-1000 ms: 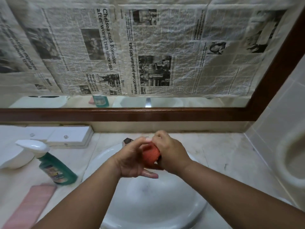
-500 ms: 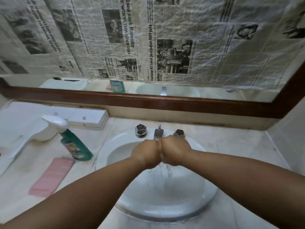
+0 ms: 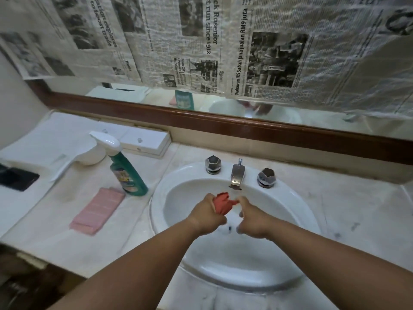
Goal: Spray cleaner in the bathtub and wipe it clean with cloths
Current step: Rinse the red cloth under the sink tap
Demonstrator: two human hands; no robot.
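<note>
A wadded red cloth is over the white sink basin, just below the faucet spout. My left hand grips the bulk of the cloth. My right hand pinches a corner of it between thumb and fingers. A green spray bottle with a white trigger head stands on the counter left of the sink. A folded pink cloth lies flat in front of the bottle. No bathtub is in view.
Two chrome tap knobs flank the faucet. A white box and a white object sit at the back left of the marble counter. A newspaper-covered mirror with a wooden frame rises behind. A black item lies far left.
My hands were pressed together wringing the red cloth; they have now drawn slightly apart, with the cloth showing between them. The view has tilted down towards the sink.
</note>
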